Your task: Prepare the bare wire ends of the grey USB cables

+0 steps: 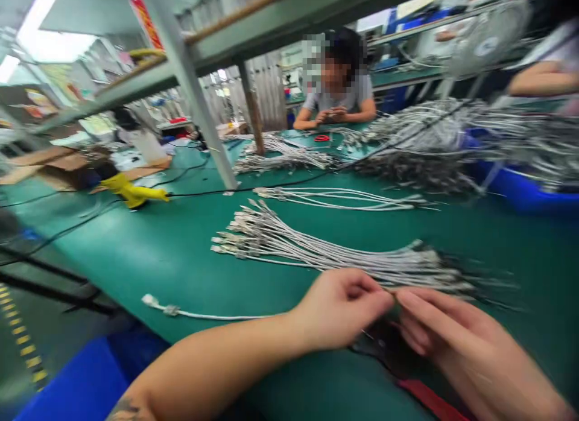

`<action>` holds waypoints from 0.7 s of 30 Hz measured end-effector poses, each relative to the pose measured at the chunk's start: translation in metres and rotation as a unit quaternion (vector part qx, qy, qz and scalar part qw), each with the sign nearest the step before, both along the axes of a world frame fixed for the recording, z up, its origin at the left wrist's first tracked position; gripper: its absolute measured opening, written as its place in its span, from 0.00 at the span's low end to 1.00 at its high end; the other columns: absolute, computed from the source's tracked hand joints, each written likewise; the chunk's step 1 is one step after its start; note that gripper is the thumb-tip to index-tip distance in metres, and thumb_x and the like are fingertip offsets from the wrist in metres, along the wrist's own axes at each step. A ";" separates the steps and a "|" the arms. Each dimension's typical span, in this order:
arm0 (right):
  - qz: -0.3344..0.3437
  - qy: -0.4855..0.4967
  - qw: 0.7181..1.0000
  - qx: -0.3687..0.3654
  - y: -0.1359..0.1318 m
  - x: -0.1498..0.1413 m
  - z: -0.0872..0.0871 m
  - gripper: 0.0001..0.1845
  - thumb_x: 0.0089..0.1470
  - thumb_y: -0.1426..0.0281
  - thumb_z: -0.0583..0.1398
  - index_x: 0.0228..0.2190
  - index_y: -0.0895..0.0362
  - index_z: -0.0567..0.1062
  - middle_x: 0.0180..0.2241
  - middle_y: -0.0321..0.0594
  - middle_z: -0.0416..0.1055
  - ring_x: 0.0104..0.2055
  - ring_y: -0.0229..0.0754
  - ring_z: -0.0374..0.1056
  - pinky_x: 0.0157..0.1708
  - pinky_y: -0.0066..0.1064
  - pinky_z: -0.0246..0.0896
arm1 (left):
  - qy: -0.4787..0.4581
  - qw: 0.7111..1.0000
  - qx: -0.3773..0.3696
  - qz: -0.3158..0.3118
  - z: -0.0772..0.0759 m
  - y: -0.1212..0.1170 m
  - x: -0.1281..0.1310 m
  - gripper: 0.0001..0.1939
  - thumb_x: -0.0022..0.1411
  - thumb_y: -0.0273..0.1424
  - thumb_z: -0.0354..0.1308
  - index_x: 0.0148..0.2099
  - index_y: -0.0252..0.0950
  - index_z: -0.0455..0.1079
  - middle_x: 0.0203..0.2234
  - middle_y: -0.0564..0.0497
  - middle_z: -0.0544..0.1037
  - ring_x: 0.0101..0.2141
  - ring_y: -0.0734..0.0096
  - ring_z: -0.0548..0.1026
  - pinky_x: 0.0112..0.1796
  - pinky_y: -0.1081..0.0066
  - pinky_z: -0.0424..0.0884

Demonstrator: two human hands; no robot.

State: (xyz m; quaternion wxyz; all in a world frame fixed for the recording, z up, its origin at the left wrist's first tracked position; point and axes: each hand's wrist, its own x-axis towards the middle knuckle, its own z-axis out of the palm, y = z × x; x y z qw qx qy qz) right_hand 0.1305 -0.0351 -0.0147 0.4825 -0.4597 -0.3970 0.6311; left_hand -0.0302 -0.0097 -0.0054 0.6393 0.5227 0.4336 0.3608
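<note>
My left hand is closed in a pinch, thumb against fingers. A white cable with a white connector at its left end runs behind my left forearm toward this hand; its other end is hidden. My right hand is also closed, its fingertips meeting those of the left; what lies between them is too small and blurred to make out. Beneath the right hand shows a dark tool with a red handle, partly covered. Just beyond both hands lies a bundle of white cables, connectors to the left and thin wire ends to the right.
A smaller cable group lies farther back on the green table. A yellow tool and a metal post stand to the left. Cable heaps and a blue bin are at right. A person sits opposite.
</note>
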 end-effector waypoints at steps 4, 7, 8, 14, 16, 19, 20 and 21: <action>0.003 0.077 0.995 -0.060 -0.003 0.002 0.014 0.14 0.46 0.59 0.69 0.24 0.57 0.78 0.22 0.36 0.62 0.22 0.37 0.56 0.22 0.29 0.54 | -0.015 1.000 0.011 0.006 0.008 -0.001 -0.005 0.13 0.55 0.37 0.63 0.29 0.33 0.66 0.19 0.56 0.67 0.21 0.81 0.59 0.23 0.77 0.54; 0.004 0.095 0.993 -0.071 -0.001 -0.001 0.019 0.11 0.46 0.62 0.68 0.26 0.58 0.78 0.23 0.36 0.63 0.22 0.36 0.56 0.22 0.28 0.54 | -0.014 1.000 0.015 0.008 0.009 0.000 -0.005 0.14 0.56 0.38 0.63 0.29 0.33 0.67 0.20 0.56 0.68 0.22 0.81 0.60 0.24 0.77 0.55; 0.007 0.096 0.993 -0.068 -0.001 -0.001 0.020 0.11 0.47 0.63 0.68 0.26 0.58 0.78 0.23 0.36 0.63 0.22 0.35 0.56 0.22 0.28 0.54 | -0.011 1.000 0.018 0.009 0.009 0.000 -0.005 0.14 0.56 0.38 0.63 0.29 0.33 0.67 0.20 0.56 0.68 0.22 0.81 0.60 0.24 0.77 0.55; 0.019 0.074 0.996 -0.042 -0.003 -0.002 0.018 0.12 0.48 0.62 0.69 0.24 0.58 0.78 0.15 0.32 0.60 0.20 0.34 0.53 0.22 0.27 0.51 | 0.008 0.999 0.029 0.020 0.010 0.000 -0.005 0.12 0.56 0.36 0.63 0.29 0.33 0.67 0.20 0.55 0.69 0.23 0.80 0.62 0.25 0.77 0.57; 0.006 0.051 0.998 -0.030 -0.002 -0.003 0.016 0.11 0.47 0.62 0.69 0.27 0.58 0.79 0.14 0.31 0.60 0.19 0.34 0.53 0.22 0.28 0.50 | 0.017 0.999 0.034 0.021 0.012 0.001 -0.004 0.12 0.56 0.36 0.63 0.29 0.33 0.67 0.20 0.55 0.69 0.23 0.80 0.63 0.25 0.77 0.58; -0.011 0.002 1.000 -0.005 -0.002 -0.003 0.012 0.12 0.47 0.61 0.69 0.29 0.57 0.80 0.14 0.31 0.61 0.19 0.34 0.54 0.24 0.29 0.50 | 0.027 0.999 0.038 0.018 0.013 0.000 -0.004 0.12 0.56 0.35 0.62 0.29 0.33 0.67 0.20 0.55 0.69 0.23 0.80 0.63 0.25 0.78 0.59; -0.016 -0.015 1.000 0.005 -0.002 -0.003 0.010 0.12 0.48 0.61 0.69 0.29 0.57 0.80 0.14 0.31 0.62 0.20 0.35 0.55 0.24 0.29 0.50 | 0.028 0.999 0.037 0.014 0.013 0.000 -0.003 0.12 0.57 0.35 0.62 0.29 0.33 0.67 0.20 0.55 0.69 0.23 0.80 0.63 0.25 0.78 0.59; -0.019 -0.031 0.999 0.016 -0.002 -0.003 0.009 0.12 0.48 0.61 0.69 0.29 0.57 0.80 0.15 0.31 0.62 0.20 0.35 0.56 0.25 0.30 0.51 | 0.028 0.999 0.034 0.009 0.014 -0.001 -0.003 0.12 0.57 0.35 0.62 0.29 0.32 0.67 0.20 0.55 0.69 0.22 0.80 0.64 0.25 0.78 0.60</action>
